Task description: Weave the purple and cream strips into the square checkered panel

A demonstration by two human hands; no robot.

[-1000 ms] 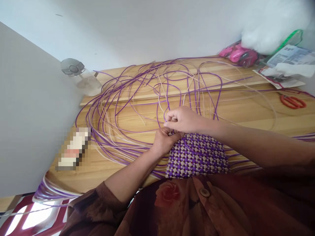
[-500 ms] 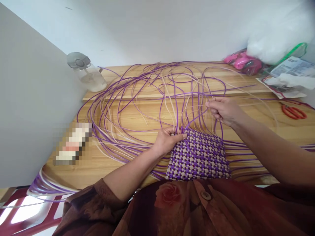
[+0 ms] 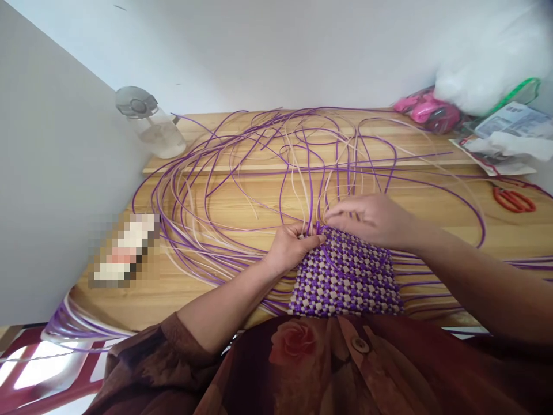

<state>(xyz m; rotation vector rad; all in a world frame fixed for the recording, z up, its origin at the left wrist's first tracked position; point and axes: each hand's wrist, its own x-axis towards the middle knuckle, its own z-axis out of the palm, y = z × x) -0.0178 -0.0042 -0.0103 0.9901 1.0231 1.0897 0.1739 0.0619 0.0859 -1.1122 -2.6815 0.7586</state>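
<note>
A woven piece (image 3: pixel 345 276) in purple and beige checks lies at the table's front edge, against my clothing. Loose purple and beige strands (image 3: pixel 185 173) fan out from its sides and top. My left hand (image 3: pixel 287 248) is closed on the woven piece's upper left corner, thumb on top and fingers behind. Just to the right, my right hand (image 3: pixel 367 219) is over the top edge with its fingertips together near the base of the strands. Whatever lies between those fingertips is hidden. A purple strand loops across the front of the weave.
On the wooden table (image 3: pixel 233 196) a clear bottle (image 3: pixel 158 132) stands at the back left, with a blurred-out object (image 3: pixel 125 251) nearer. At the right lie red-handled pliers (image 3: pixel 514 199), papers (image 3: pixel 505 124) and a pink bundle (image 3: pixel 427 109). A wall (image 3: pixel 280 52) rises behind.
My right hand has come left and down to the weave's top edge, from where it held a purple strand raised. A purple loop now spreads out at the right. My left hand stays put.
</note>
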